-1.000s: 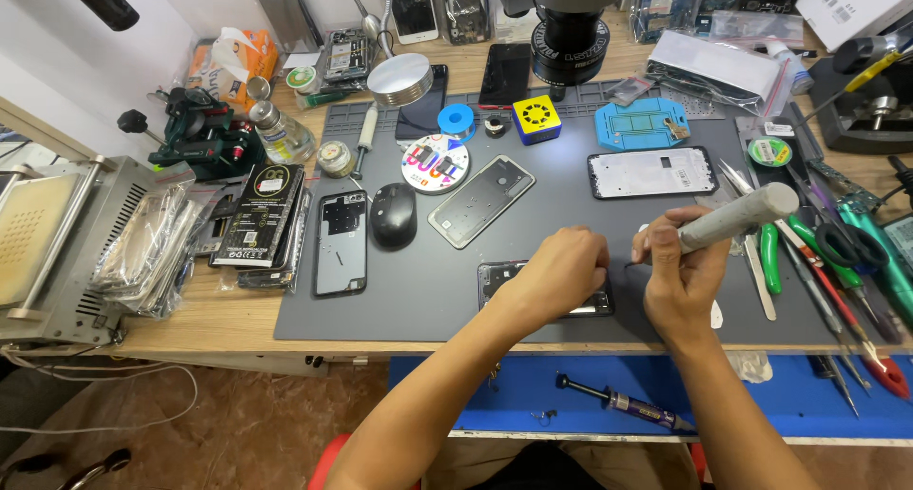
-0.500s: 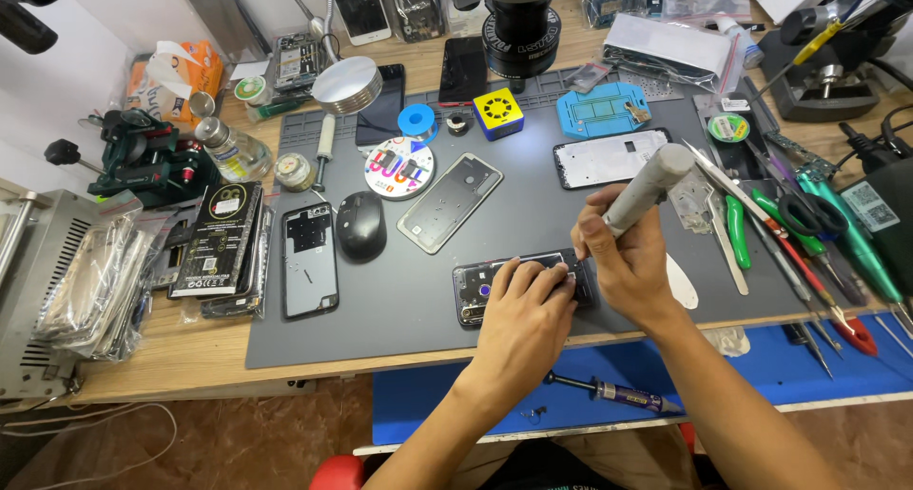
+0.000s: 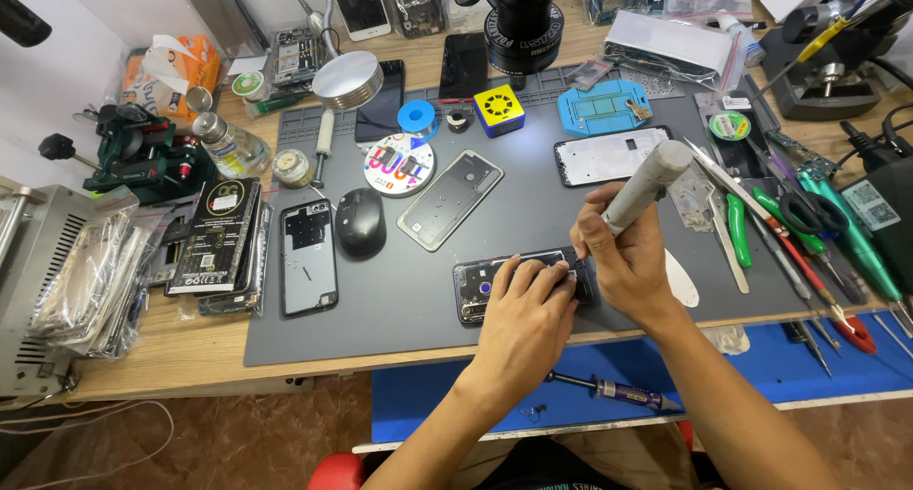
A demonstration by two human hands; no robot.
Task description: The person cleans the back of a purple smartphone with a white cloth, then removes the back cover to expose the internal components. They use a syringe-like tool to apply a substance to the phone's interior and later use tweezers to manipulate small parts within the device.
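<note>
Both hands shifted slightly since before, left hand steadying opened phone, right hand gripping grey tool

Grey work mat, black mouse, yellow cube, green-handled pliers.

A single head-worn view is provided, looking steeply down from above the seated person onto the grey work mat, which is seen at close range and fills the middle of the frame. The forearms are seen entering from 6 o'clock, while the microscope is cut off at 12 o'clock. No second view is supplied, so no part of the scene is shared.
</note>
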